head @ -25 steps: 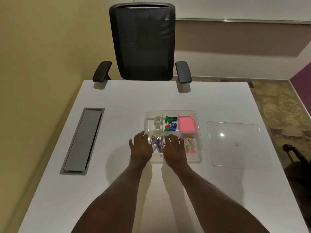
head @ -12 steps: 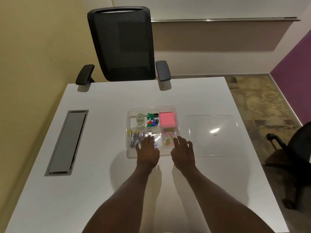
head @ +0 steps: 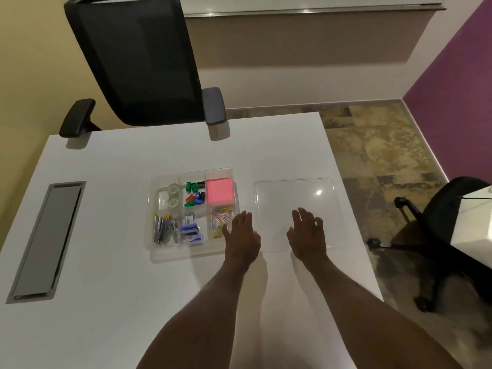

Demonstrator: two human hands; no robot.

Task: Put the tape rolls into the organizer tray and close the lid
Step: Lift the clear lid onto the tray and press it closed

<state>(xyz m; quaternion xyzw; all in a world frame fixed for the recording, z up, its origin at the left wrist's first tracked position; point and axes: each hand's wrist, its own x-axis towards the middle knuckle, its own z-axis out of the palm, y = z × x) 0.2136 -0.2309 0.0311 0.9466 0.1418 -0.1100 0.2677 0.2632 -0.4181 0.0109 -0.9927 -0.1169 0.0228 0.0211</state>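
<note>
A clear organizer tray (head: 159,258) sits on the white table, its top uncovered. Two clear tape rolls (head: 173,195) lie in its back-left compartment. The clear lid (head: 295,193) lies flat on the table to the tray's right. My left hand (head: 242,235) hovers at the tray's front-right corner, fingers spread, holding nothing. My right hand (head: 306,233) is spread over the lid's near part and holds nothing; whether it touches the lid I cannot tell.
The tray also holds coloured clips, a pink note pad (head: 219,191), paper clips and staplers. A grey cable hatch (head: 45,241) is set in the table's left. One black chair (head: 138,65) stands behind the table, another (head: 452,230) at the right.
Both hands have moved right, from over the tray's front compartments to the tray's right corner and the lid. The view has swung right too.
</note>
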